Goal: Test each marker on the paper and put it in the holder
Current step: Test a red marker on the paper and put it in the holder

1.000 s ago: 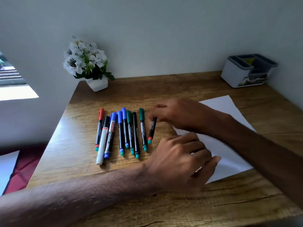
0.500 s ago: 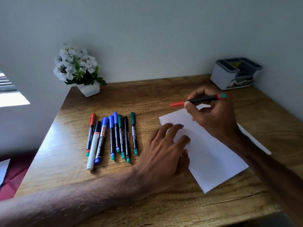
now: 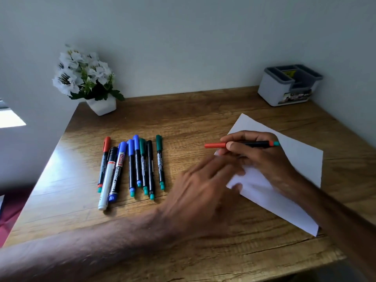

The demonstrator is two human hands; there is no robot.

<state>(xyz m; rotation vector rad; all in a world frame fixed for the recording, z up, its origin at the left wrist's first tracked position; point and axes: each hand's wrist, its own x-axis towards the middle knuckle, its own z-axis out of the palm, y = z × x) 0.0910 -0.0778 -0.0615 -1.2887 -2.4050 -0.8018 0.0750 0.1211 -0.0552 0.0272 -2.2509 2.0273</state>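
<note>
My right hand (image 3: 258,155) holds a thin black marker with a red cap (image 3: 215,145) level above the white paper (image 3: 301,157), cap pointing left, cap on. My left hand (image 3: 203,192) is blurred, fingers spread, hovering at the paper's left edge just below the red cap and holding nothing. A row of several capped markers (image 3: 140,165) in red, black, blue and green lies on the wooden desk (image 3: 183,119) to the left. The grey-and-white holder (image 3: 284,92) stands at the back right corner.
A white pot of white flowers (image 3: 89,80) stands at the back left corner. Walls close off the desk at the back and right. The desk's left edge drops to the floor, with a dark red surface (image 3: 10,212) below.
My right hand picked the red-capped marker out of the row and carried it right over the paper. My left hand slid from resting on the paper toward the cap.
</note>
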